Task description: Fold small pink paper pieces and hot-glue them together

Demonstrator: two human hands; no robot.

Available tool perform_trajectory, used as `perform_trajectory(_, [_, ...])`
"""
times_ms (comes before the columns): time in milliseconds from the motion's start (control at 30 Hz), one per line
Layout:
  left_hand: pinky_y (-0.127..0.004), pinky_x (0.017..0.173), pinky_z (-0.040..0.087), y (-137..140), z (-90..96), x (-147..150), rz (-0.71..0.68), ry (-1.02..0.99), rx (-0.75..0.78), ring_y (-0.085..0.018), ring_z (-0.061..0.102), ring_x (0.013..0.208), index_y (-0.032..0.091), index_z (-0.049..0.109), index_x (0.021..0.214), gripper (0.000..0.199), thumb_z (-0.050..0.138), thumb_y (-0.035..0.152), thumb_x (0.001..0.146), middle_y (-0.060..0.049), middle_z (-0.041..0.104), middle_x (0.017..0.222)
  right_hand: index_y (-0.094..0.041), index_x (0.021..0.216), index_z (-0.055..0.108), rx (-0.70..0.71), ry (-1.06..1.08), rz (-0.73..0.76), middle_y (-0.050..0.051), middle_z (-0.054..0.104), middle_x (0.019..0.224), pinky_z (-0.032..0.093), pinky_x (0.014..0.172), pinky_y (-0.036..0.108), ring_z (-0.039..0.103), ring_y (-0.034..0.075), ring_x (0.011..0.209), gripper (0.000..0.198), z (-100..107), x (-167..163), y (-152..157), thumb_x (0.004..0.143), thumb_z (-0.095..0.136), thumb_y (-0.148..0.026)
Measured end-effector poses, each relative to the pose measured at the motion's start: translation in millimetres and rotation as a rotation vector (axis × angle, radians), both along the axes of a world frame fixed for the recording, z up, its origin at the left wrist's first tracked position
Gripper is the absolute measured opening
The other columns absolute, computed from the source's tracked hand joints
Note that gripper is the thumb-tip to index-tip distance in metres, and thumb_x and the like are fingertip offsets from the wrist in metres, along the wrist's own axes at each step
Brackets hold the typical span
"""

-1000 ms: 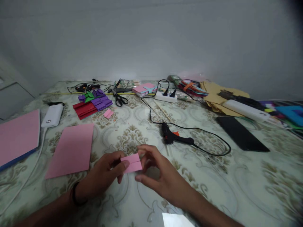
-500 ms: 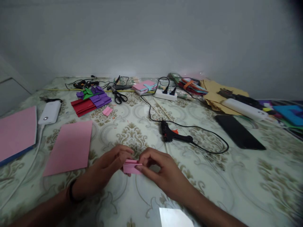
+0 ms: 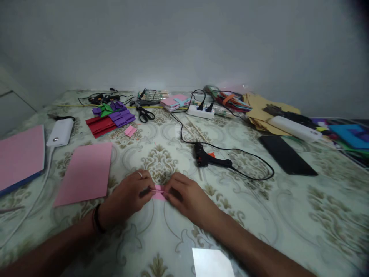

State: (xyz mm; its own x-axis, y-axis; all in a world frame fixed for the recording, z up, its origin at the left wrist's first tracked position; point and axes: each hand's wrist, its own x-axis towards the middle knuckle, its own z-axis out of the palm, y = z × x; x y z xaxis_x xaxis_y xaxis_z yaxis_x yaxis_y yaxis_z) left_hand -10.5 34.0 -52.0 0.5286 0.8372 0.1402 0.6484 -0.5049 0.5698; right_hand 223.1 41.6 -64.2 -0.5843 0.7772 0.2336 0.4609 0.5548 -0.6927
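Note:
A small folded piece of pink paper (image 3: 159,195) lies low over the table between my hands, with a raised crease running across it. My left hand (image 3: 134,194) pinches its left end, thumb and fingers closed; a ring and a dark wristband show on that side. At the right end, my right hand (image 3: 187,196) grips the same paper between thumb and fingertips. Parts of the paper are hidden under the fingers. To the left lies a larger pink sheet (image 3: 86,173), flat on the patterned cloth.
A black glue gun (image 3: 210,157) with a looping cord lies ahead on the right, near a dark phone (image 3: 288,156). Farther back are scissors (image 3: 144,113), folded purple paper (image 3: 121,117) and a white power strip (image 3: 201,112). A white card (image 3: 213,263) lies near the front edge.
My left hand has gone from loosely extended fingers to pinching the paper's left end. Both hands now hold it flatter, its fold standing as a thin ridge. The view has shifted slightly.

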Motion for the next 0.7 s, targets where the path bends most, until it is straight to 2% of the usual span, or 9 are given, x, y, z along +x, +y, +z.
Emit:
perform_trajectory(200, [-0.036, 0.087, 0.048, 3, 8.6, -2, -0.033, 0.088, -0.068, -0.022, 0.065, 0.092, 0.018, 0.068, 0.088, 0.011, 0.061, 0.013, 0.094, -0.005, 0.071, 0.093, -0.017, 0.095, 0.073, 0.004, -0.112, -0.013, 0.006, 0.07, 0.09, 0.051, 0.078, 0.033, 0.067, 0.022, 0.085, 0.007, 1, -1, 0, 0.093, 0.069, -0.011])
perform_trajectory(433, [-0.029, 0.075, 0.049, 6, 21.1, -3, 0.047, -0.089, -0.221, -0.017, 0.065, 0.08, 0.019, 0.07, 0.087, 0.019, 0.055, 0.026, 0.097, -0.002, 0.07, 0.086, -0.018, 0.082, 0.066, -0.156, 0.09, -0.101, 0.002, 0.066, 0.082, 0.045, 0.071, 0.028, 0.062, 0.016, 0.077, 0.018, 19, 2, 1, 0.099, 0.061, -0.018])
perform_trajectory(700, [-0.026, 0.067, 0.048, 1, 28.4, -3, 0.09, -0.182, -0.303, -0.017, 0.066, 0.083, 0.02, 0.069, 0.091, 0.018, 0.055, 0.028, 0.098, -0.002, 0.07, 0.09, -0.019, 0.083, 0.067, -0.255, 0.205, -0.132, 0.001, 0.063, 0.079, 0.042, 0.066, 0.028, 0.058, 0.015, 0.073, 0.018, 31, 2, -2, 0.099, 0.06, -0.025])
